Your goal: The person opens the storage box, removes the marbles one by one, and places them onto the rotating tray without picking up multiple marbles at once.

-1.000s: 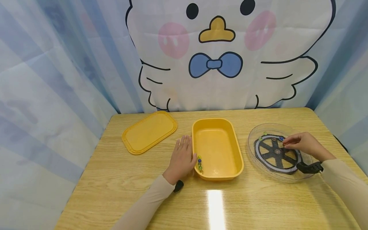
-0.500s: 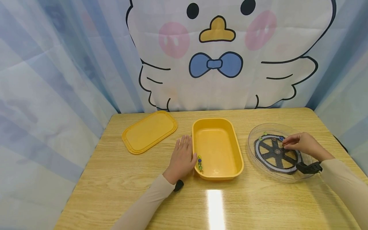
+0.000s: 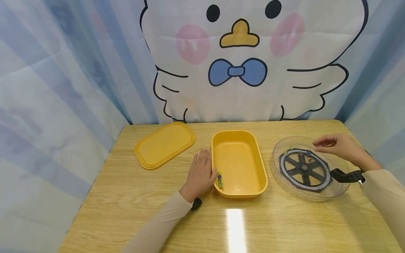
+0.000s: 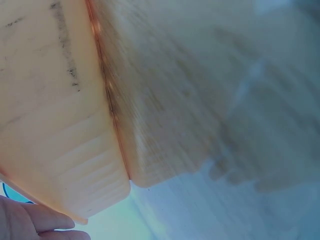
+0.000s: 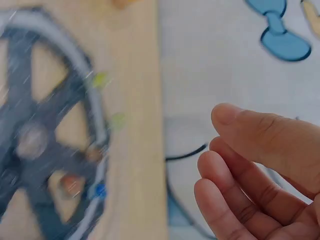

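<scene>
My left hand [image 3: 199, 172] rests along the left side of a yellow plastic bin [image 3: 240, 161], fingers straight, thumb over its rim. Several marbles [image 3: 219, 180] line up in the bin's near left corner. Above a round clear dish [image 3: 340, 189] hovers my right hand [image 3: 345, 149], thumb and fingers loosely bent with nothing between them in the right wrist view. A dark wheel-shaped piece [image 3: 303, 168] shows within the dish. On or by it are two green marbles [image 5: 118, 120], a blue marble [image 3: 308, 153], a brown one [image 5: 94, 153] and an orange one [image 3: 310, 160].
A flat yellow lid [image 3: 164, 146] lies at the back left of the wooden table [image 3: 126, 211]. A curtain [image 3: 234, 98] with a cartoon bird hangs right behind the table's far edge.
My right hand has risen from the wheel-shaped piece and moved back and to the right, its fingers parting. An orange marble now shows where the fingertips were. My left hand has stayed still.
</scene>
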The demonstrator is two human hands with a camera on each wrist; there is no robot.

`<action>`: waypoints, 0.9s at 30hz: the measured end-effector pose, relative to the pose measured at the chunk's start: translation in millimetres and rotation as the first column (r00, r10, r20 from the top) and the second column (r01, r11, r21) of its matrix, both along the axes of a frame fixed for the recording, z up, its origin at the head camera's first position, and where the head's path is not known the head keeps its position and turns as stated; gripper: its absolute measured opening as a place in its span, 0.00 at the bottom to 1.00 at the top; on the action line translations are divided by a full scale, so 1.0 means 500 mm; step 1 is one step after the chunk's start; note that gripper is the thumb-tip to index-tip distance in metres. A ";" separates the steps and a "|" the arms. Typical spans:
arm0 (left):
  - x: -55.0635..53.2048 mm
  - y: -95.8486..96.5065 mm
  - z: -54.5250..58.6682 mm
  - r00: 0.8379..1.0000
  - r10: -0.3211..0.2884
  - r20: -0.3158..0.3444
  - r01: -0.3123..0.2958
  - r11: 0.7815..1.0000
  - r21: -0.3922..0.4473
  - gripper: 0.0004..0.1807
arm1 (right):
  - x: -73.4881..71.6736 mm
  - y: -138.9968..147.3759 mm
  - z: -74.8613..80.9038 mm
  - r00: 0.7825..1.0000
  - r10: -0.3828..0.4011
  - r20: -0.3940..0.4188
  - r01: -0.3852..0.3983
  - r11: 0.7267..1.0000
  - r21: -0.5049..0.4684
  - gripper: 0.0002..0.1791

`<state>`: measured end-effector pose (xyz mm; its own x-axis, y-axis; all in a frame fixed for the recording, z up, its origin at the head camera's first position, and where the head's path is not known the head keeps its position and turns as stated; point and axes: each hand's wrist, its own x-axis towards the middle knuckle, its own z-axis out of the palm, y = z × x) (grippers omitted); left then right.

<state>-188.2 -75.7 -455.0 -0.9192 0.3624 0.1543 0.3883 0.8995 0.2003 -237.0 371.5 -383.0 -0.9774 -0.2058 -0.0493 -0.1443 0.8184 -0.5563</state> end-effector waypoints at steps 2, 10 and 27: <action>0.001 -0.001 0.001 1.000 0.000 0.003 0.000 1.000 0.000 0.33 | -0.001 -0.021 0.025 1.000 0.017 -0.025 -0.017 1.000 -0.015 0.20; 0.001 -0.002 0.003 1.000 0.002 0.011 -0.002 1.000 -0.007 0.34 | -0.009 -0.147 0.090 0.991 0.132 -0.037 -0.135 0.988 -0.080 0.17; -0.001 -0.001 0.002 1.000 0.004 0.000 -0.004 1.000 -0.019 0.34 | -0.067 -0.407 0.030 0.852 0.523 0.000 -0.505 0.823 -0.260 0.12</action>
<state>-189.0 -76.5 -454.1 -0.9205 0.3618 0.1478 0.3850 0.9045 0.1835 -270.6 168.1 -367.8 -0.7221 -0.6918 0.0062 -0.4607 0.4742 -0.7502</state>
